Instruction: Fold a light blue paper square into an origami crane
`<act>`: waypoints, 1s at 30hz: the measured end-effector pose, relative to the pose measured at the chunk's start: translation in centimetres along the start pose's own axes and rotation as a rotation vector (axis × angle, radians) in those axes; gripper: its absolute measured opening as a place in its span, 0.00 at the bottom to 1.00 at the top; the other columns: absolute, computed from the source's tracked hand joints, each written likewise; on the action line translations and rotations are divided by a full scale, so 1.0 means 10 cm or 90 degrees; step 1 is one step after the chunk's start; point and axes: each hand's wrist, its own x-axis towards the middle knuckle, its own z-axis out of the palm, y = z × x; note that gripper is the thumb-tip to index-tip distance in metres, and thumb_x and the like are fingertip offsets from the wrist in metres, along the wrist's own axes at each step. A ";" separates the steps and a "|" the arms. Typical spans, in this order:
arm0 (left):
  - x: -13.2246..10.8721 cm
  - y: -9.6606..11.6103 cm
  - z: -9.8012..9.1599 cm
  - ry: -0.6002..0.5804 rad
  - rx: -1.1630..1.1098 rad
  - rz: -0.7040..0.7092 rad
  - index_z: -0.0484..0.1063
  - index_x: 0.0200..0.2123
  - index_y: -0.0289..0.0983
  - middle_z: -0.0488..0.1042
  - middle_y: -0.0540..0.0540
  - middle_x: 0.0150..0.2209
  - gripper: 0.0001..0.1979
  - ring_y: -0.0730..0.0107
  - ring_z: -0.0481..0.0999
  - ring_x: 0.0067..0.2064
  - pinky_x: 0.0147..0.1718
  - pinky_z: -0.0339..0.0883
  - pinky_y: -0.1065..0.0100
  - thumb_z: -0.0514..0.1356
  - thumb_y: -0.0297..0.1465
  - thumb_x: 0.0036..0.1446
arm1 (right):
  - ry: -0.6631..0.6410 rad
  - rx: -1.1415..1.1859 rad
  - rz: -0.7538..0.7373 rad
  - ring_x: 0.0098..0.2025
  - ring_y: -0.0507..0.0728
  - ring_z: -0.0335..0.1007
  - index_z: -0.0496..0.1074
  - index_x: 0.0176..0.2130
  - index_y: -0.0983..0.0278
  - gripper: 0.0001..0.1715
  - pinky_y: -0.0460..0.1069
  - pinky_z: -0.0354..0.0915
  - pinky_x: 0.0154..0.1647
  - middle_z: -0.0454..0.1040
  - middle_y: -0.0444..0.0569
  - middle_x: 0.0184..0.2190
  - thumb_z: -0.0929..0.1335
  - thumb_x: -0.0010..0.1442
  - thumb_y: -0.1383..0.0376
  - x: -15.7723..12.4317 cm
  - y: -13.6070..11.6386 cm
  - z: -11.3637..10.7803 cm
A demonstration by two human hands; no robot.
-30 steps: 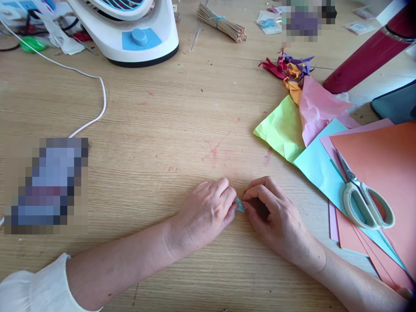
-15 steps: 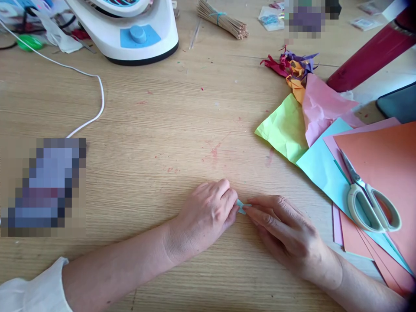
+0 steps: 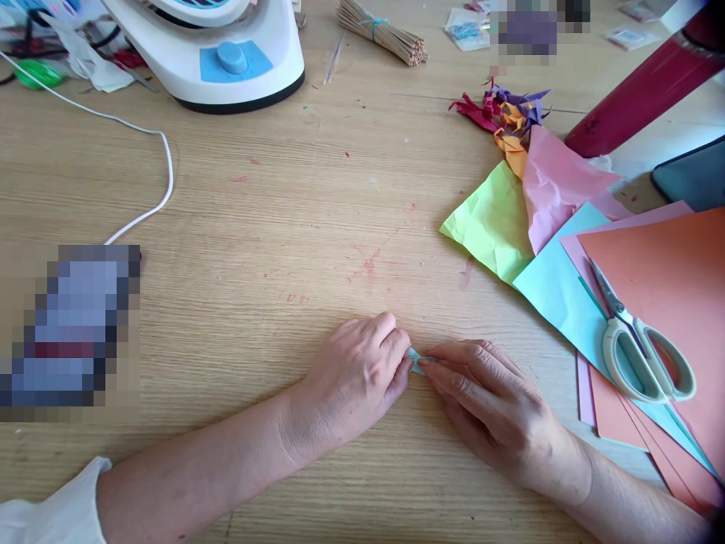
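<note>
A tiny folded piece of light blue paper (image 3: 418, 360) lies on the wooden table (image 3: 294, 227) between my two hands. My left hand (image 3: 359, 370) is curled, its fingertips pinching the paper's left end. My right hand (image 3: 487, 404) lies low with fingers stretched forward and pressed together, the fingertips pinching the paper's right end. Most of the paper is hidden by the fingers.
Sheets of coloured paper (image 3: 651, 287) fan out at the right, with scissors (image 3: 637, 344) on them. Folded paper shapes (image 3: 510, 113) sit behind. A white appliance (image 3: 220, 53), a white cable (image 3: 152, 151) and a bundle of sticks (image 3: 382, 34) lie at the back. A dark red cylinder (image 3: 640, 94) is far right.
My right hand went from an arched pinch to lying flatter with fingers stretched along the table. My left hand stayed put on the paper.
</note>
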 end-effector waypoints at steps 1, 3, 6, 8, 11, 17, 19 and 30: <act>0.00 0.00 0.00 0.002 0.003 -0.001 0.66 0.32 0.37 0.68 0.47 0.32 0.09 0.65 0.70 0.32 0.31 0.65 0.63 0.52 0.28 0.66 | -0.001 0.000 0.000 0.44 0.61 0.72 0.70 0.57 0.65 0.23 0.57 0.71 0.41 0.75 0.57 0.45 0.65 0.64 0.76 0.00 0.00 0.00; 0.00 0.00 0.01 0.002 0.006 0.000 0.66 0.32 0.37 0.68 0.47 0.32 0.09 0.65 0.71 0.33 0.31 0.65 0.63 0.52 0.28 0.66 | 0.000 0.001 -0.003 0.44 0.61 0.72 0.69 0.57 0.65 0.22 0.57 0.71 0.41 0.75 0.57 0.45 0.65 0.64 0.76 0.01 0.00 -0.01; 0.00 0.01 0.00 -0.005 0.007 -0.003 0.65 0.32 0.37 0.68 0.47 0.32 0.08 0.64 0.71 0.33 0.32 0.66 0.63 0.52 0.28 0.65 | 0.003 0.004 -0.005 0.44 0.61 0.72 0.70 0.57 0.65 0.22 0.57 0.71 0.42 0.75 0.57 0.45 0.65 0.64 0.76 0.01 0.00 -0.01; 0.01 0.02 0.00 -0.006 0.004 -0.010 0.65 0.32 0.38 0.68 0.47 0.33 0.08 0.65 0.71 0.33 0.32 0.66 0.63 0.52 0.28 0.66 | 0.003 0.003 -0.003 0.45 0.61 0.72 0.70 0.57 0.64 0.23 0.57 0.71 0.43 0.75 0.57 0.46 0.65 0.64 0.76 0.01 0.00 0.00; 0.01 0.02 -0.01 -0.010 -0.018 -0.014 0.65 0.33 0.38 0.68 0.47 0.33 0.07 0.65 0.71 0.33 0.32 0.66 0.63 0.52 0.27 0.66 | 0.006 -0.001 -0.003 0.45 0.61 0.72 0.70 0.56 0.64 0.22 0.57 0.71 0.43 0.75 0.57 0.46 0.66 0.64 0.76 0.00 0.00 0.00; -0.01 -0.03 -0.06 -0.019 -0.117 -0.008 0.65 0.37 0.37 0.69 0.48 0.35 0.03 0.65 0.71 0.35 0.34 0.65 0.64 0.54 0.26 0.65 | -0.004 -0.020 -0.014 0.44 0.62 0.71 0.70 0.55 0.67 0.21 0.58 0.71 0.42 0.74 0.58 0.46 0.66 0.64 0.76 0.01 -0.01 0.00; -0.02 -0.04 -0.07 -0.025 -0.153 -0.015 0.65 0.38 0.37 0.69 0.48 0.36 0.03 0.66 0.71 0.36 0.35 0.65 0.64 0.54 0.24 0.64 | -0.006 -0.026 -0.022 0.44 0.62 0.71 0.70 0.55 0.68 0.20 0.58 0.71 0.41 0.74 0.59 0.46 0.66 0.64 0.76 0.00 -0.02 -0.01; 0.05 0.00 -0.06 -0.060 -0.110 -0.044 0.65 0.38 0.38 0.71 0.49 0.36 0.04 0.66 0.72 0.36 0.35 0.63 0.64 0.56 0.31 0.67 | 0.000 -0.046 -0.040 0.45 0.63 0.71 0.72 0.52 0.70 0.17 0.59 0.72 0.41 0.75 0.61 0.47 0.66 0.64 0.77 0.00 -0.02 0.01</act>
